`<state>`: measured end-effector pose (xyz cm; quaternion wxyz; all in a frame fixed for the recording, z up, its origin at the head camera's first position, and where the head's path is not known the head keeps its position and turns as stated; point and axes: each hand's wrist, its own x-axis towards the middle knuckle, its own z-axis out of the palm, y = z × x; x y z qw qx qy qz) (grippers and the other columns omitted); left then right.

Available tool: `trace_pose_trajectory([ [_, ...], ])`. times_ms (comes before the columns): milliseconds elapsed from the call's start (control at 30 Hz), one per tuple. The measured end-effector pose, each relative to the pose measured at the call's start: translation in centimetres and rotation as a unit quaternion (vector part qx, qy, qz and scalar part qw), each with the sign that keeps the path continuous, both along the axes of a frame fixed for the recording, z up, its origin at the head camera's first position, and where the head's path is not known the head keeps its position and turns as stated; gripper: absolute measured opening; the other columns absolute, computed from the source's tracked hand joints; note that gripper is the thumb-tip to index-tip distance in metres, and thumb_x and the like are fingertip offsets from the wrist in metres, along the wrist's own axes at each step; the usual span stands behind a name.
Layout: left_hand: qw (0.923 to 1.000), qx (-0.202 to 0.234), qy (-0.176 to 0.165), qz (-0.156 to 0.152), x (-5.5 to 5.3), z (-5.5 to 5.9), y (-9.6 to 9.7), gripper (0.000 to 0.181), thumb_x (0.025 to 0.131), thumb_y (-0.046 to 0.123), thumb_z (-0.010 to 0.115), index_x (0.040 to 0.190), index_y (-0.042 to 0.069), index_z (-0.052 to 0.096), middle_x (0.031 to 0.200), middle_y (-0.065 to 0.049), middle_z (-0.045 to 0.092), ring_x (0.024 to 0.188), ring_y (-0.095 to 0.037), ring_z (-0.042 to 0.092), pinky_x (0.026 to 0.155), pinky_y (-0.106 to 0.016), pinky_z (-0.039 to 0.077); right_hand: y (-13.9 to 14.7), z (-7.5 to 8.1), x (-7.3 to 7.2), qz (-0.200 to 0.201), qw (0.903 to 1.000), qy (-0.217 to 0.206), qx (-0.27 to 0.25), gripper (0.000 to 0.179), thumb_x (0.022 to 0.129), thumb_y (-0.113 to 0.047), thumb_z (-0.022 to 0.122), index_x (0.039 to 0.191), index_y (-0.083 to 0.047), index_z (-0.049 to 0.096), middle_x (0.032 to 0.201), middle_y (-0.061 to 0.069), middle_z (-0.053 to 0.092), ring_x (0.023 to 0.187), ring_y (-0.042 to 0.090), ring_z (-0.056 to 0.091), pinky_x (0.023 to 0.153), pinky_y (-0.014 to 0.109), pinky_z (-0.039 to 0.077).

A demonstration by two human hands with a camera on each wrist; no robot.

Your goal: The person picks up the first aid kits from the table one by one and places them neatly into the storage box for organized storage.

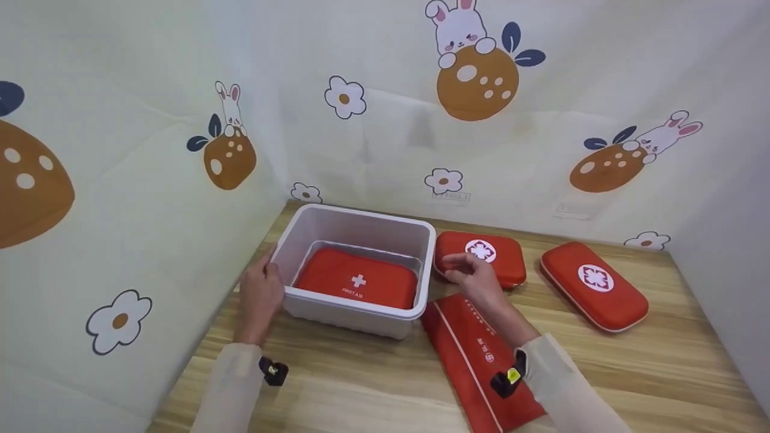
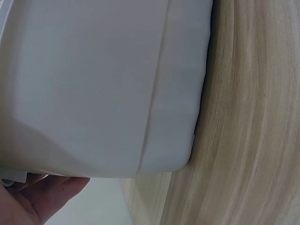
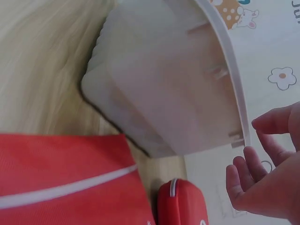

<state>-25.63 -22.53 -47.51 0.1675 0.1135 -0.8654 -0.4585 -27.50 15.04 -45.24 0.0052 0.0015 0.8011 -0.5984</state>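
A white plastic storage bin (image 1: 349, 322) stands on the table, holding a red first aid pouch (image 1: 331, 270) with a white cross. At its left side, my left hand (image 1: 261, 291) grips the bin by the rim; in the left wrist view its fingers (image 2: 56, 192) tuck under the rim's edge. My right hand (image 1: 478, 282) hovers just beyond the bin's right rim, fingers loosely bent with nothing between them. Below that hand and arm lies a flat red bag (image 1: 463, 349) with a white stripe, and behind it a red hard case (image 1: 505, 255) with a white emblem.
Another red case (image 1: 601, 285) with a white emblem lies at an angle on the right. The wood-grain table (image 1: 343, 385) is bordered by pale cloth walls (image 1: 385, 144) printed with rabbits and flowers, close behind and left of the bin.
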Motion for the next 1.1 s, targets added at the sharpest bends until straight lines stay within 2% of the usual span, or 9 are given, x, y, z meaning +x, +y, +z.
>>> trace_pose_trajectory([
  [167,0.9999,-0.003,-0.01,0.002,0.1,0.0,0.1,0.048,0.105,0.014,0.033,0.151,0.008,0.043,0.147,-0.022,0.053,0.102,-0.036,0.055,0.091,-0.044,0.046,1.7,-0.8,0.8,0.014,0.9994,0.011,0.03,0.034,0.091,0.004,0.061,0.125,0.001,0.066,0.125,0.023,0.067,0.116,0.032,0.062,0.082,0.013,0.049],
  [233,0.9999,-0.007,-0.005,0.007,0.2,0.0,0.2,0.047,0.105,0.013,0.033,0.151,0.009,0.045,0.133,-0.026,0.06,0.089,-0.033,0.05,0.083,-0.041,0.042,2.4,-1.1,1.0,0.021,0.9985,0.019,0.047,0.036,0.09,0.005,0.061,0.126,0.001,0.065,0.126,0.024,0.066,0.118,0.035,0.061,0.084,0.013,0.048],
  [333,0.9997,-0.016,0.006,0.015,0.1,0.0,0.2,0.047,0.104,0.012,0.034,0.149,0.009,0.048,0.122,-0.028,0.064,0.085,-0.032,0.048,0.079,-0.04,0.04,3.4,-1.6,1.1,0.031,0.9968,0.028,0.068,0.039,0.089,0.006,0.062,0.127,-0.001,0.065,0.127,0.023,0.066,0.119,0.036,0.061,0.089,0.017,0.049],
  [400,0.9996,-0.018,0.014,0.019,0.1,0.1,0.2,0.047,0.103,0.011,0.034,0.148,0.009,0.05,0.111,-0.03,0.064,0.089,-0.033,0.049,0.08,-0.041,0.04,3.9,-1.9,1.1,0.038,0.9951,0.035,0.084,0.039,0.089,0.006,0.063,0.127,0.0,0.065,0.128,0.023,0.066,0.119,0.037,0.06,0.092,0.021,0.049],
  [467,0.9995,-0.018,0.019,0.018,0.1,0.1,0.2,0.047,0.103,0.011,0.035,0.147,0.007,0.05,0.124,-0.029,0.064,0.095,-0.033,0.051,0.084,-0.043,0.04,4.5,-2.2,1.0,0.037,0.9942,0.033,0.096,0.04,0.089,0.006,0.063,0.127,-0.002,0.065,0.128,0.022,0.066,0.119,0.036,0.06,0.094,0.026,0.05],
  [633,0.9998,-0.012,0.01,0.013,0.0,0.1,0.2,0.047,0.104,0.011,0.034,0.148,0.007,0.049,0.138,-0.026,0.059,0.101,-0.034,0.052,0.088,-0.045,0.041,5.5,-3.2,0.8,0.026,0.9914,0.023,0.126,0.039,0.089,0.005,0.064,0.127,-0.003,0.065,0.129,0.019,0.064,0.117,0.036,0.057,0.094,0.035,0.05],
  [833,0.9999,0.001,-0.017,0.001,0.0,0.2,0.2,0.048,0.106,0.015,0.032,0.152,0.008,0.043,0.155,-0.018,0.044,0.122,-0.031,0.051,0.109,-0.051,0.042,6.7,-4.2,0.7,0.03,0.9891,0.015,0.144,0.04,0.088,0.005,0.065,0.127,0.001,0.063,0.131,0.023,0.06,0.122,0.038,0.054,0.106,0.051,0.045],
  [1000,0.9996,0.004,-0.027,0.004,0.0,0.2,0.2,0.048,0.106,0.016,0.032,0.153,0.01,0.042,0.157,-0.016,0.042,0.124,-0.032,0.05,0.109,-0.05,0.042,7.9,-4.7,1.0,0.039,0.9861,-0.004,0.161,0.046,0.085,0.001,0.07,0.129,0.006,0.059,0.133,0.026,0.058,0.122,0.043,0.053,0.104,0.055,0.045],
  [1100,0.9997,0.005,-0.025,0.004,-0.1,0.3,0.1,0.048,0.106,0.015,0.033,0.152,0.01,0.042,0.158,-0.016,0.041,0.135,-0.033,0.048,0.115,-0.051,0.038,8.5,-4.7,1.4,0.041,0.9835,-0.037,0.173,0.05,0.086,-0.002,0.071,0.133,0.004,0.057,0.136,0.026,0.055,0.124,0.044,0.051,0.1,0.054,0.048],
])
